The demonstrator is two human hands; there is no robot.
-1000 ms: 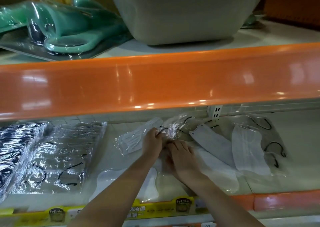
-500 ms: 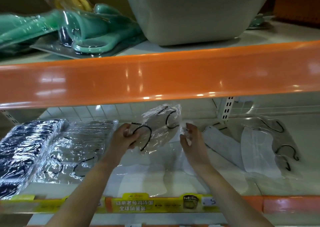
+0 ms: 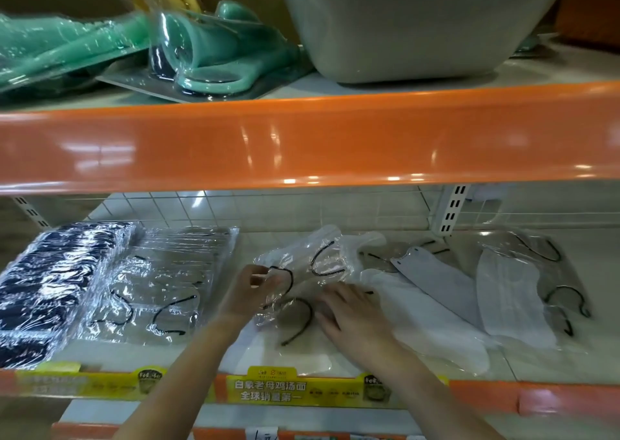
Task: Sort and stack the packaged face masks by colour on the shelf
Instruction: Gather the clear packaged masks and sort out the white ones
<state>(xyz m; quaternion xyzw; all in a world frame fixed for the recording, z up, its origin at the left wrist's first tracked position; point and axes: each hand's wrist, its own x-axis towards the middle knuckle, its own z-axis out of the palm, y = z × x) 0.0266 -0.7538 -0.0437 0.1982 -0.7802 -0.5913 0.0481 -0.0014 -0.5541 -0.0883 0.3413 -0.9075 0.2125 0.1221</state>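
left hand (image 3: 250,288) pinches mask pack (image 3: 303,268) | right hand (image 3: 349,315) flat, fingers straight, pressing loose packs (image 3: 432,319) | on shelf (image 3: 543,362)

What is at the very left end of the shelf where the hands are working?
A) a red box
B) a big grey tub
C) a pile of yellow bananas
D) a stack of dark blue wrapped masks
D: the dark blue mask stack sits at the far left of the lower shelf, beside a stack of clear packs with black ear loops; the grey tub stands on the shelf above.
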